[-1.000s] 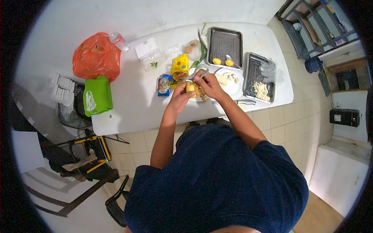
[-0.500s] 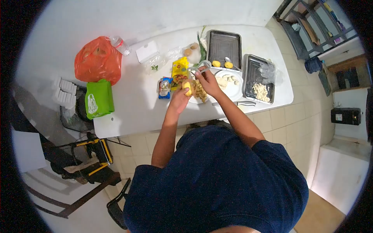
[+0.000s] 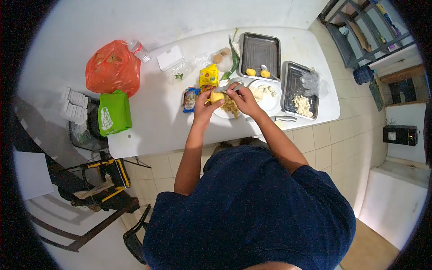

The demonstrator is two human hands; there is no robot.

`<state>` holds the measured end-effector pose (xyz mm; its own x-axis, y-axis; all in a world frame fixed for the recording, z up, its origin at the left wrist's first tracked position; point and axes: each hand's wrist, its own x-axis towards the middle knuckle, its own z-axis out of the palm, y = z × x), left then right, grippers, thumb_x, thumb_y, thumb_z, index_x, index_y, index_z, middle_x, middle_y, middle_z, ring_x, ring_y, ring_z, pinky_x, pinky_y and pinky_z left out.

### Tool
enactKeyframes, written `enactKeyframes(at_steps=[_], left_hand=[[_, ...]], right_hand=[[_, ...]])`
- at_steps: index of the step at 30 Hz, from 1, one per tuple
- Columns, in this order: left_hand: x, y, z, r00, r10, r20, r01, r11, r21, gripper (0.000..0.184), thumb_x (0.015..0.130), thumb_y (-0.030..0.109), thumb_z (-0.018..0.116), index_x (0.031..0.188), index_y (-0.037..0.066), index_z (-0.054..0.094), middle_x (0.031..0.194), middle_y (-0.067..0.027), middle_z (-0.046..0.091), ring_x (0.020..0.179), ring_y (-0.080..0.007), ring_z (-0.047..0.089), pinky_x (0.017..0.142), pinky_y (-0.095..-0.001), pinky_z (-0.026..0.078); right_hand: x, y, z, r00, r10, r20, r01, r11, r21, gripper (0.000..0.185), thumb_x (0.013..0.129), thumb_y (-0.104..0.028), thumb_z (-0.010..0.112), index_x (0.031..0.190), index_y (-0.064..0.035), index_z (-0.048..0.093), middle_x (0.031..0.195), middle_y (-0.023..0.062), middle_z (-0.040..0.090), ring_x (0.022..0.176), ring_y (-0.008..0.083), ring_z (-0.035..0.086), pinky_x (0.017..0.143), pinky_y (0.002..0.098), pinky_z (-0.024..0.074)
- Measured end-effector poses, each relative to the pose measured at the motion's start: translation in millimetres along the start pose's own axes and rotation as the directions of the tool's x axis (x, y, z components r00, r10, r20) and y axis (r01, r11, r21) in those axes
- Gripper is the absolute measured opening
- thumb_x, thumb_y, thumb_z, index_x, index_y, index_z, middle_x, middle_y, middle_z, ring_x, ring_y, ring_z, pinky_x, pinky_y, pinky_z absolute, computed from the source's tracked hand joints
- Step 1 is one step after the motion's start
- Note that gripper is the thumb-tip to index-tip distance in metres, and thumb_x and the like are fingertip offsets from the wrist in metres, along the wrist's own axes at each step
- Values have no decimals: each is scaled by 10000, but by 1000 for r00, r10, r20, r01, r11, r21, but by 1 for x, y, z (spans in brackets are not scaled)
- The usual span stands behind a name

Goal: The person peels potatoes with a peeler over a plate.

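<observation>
My left hand (image 3: pixel 205 109) grips a partly peeled potato (image 3: pixel 217 97), its yellow flesh facing up. In my right hand (image 3: pixel 245 101) is a grey peeler (image 3: pixel 221 89), held against the top of the potato. Under both hands lies a pile of peelings (image 3: pixel 232 110) on a white plate (image 3: pixel 219 114). To the right, another white plate (image 3: pixel 273 108) carries pale peeled pieces (image 3: pixel 258 93) and several small whitish cloves (image 3: pixel 270 89). A knife (image 3: pixel 285 119) rests in front of that plate. My fingers cover part of the potato and of the peeler's handle.
Behind stands a dark tray (image 3: pixel 260 51) with two yellow potatoes (image 3: pixel 258 73) and a spoon. A second tray (image 3: pixel 292 81) holds chopped pale bits (image 3: pixel 302 105) and a plastic bag. Left are a yellow packet (image 3: pixel 208 75), blue packet (image 3: pixel 191 100), white box (image 3: pixel 170 58), red bag (image 3: pixel 112 69) and green bag (image 3: pixel 114 113).
My right hand has brought the peeler down and left onto the potato. My left hand has turned the potato slightly and shifted a little.
</observation>
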<state>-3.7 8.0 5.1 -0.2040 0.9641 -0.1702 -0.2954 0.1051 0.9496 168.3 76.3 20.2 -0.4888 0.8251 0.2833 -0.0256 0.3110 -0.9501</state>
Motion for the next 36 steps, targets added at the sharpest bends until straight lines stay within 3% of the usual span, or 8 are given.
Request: enactKeyframes(at_steps=[11,17,20,23,29,31,34,36], left_hand=[[-7,19,1,991,-96,95,100,994,-41,393,763,68,789,1119,12,632,1031,-36,659,926,-109,614,834,-256,484],[-4,10,-4,982,-90,167,76,993,87,375,776,85,780,1113,3,638,1018,-37,660,914,-110,618,829,-253,483],[-8,14,0,983,-97,157,107,993,-53,417,781,87,776,1160,-6,629,1013,-42,665,915,-110,610,822,-247,475],[-10,19,0,983,-106,151,116,991,-59,461,789,88,768,1210,-14,611,1033,-43,663,934,-108,605,832,-242,469],[-4,13,-6,958,-124,257,120,992,34,458,803,96,756,1219,-22,606,1059,-40,656,977,-108,601,870,-252,465],[-4,14,-5,963,-151,224,166,985,-48,447,805,102,757,1210,-20,613,1055,-38,654,969,-104,597,868,-253,461],[-4,15,-5,962,-152,228,182,977,-115,428,813,102,749,1202,-20,617,1067,-37,648,970,-103,593,872,-254,458],[-4,16,-7,957,-143,253,172,980,-96,419,821,95,738,1202,-24,613,1087,-39,641,982,-109,593,881,-258,458]], right_hand=[[0,-9,-3,999,-24,30,23,1000,16,182,979,-207,550,897,-45,556,723,40,551,677,121,509,629,290,431],[1,-8,2,1000,-11,28,12,998,-68,199,975,-235,553,889,-56,567,657,38,540,600,120,499,570,295,419],[0,-10,-3,1000,-16,27,18,996,-87,210,974,-241,550,881,-54,567,662,57,548,591,141,509,562,303,418],[0,-13,-6,997,-84,-1,83,994,-65,213,972,-242,550,877,-52,569,657,75,552,574,165,515,550,314,416],[1,-11,0,999,-39,33,42,993,-109,214,966,-233,555,874,-41,573,680,94,565,592,179,531,573,316,426],[2,-9,-4,998,-4,56,11,990,-137,215,964,-234,555,874,-40,580,685,97,570,595,184,537,577,318,432],[4,-5,-7,983,-184,-25,177,968,-175,216,960,-242,562,879,-44,593,675,106,573,584,201,541,563,331,437],[5,-7,-7,991,-131,-12,128,982,-141,213,958,-243,564,887,-45,598,679,109,579,589,215,549,566,338,442]])
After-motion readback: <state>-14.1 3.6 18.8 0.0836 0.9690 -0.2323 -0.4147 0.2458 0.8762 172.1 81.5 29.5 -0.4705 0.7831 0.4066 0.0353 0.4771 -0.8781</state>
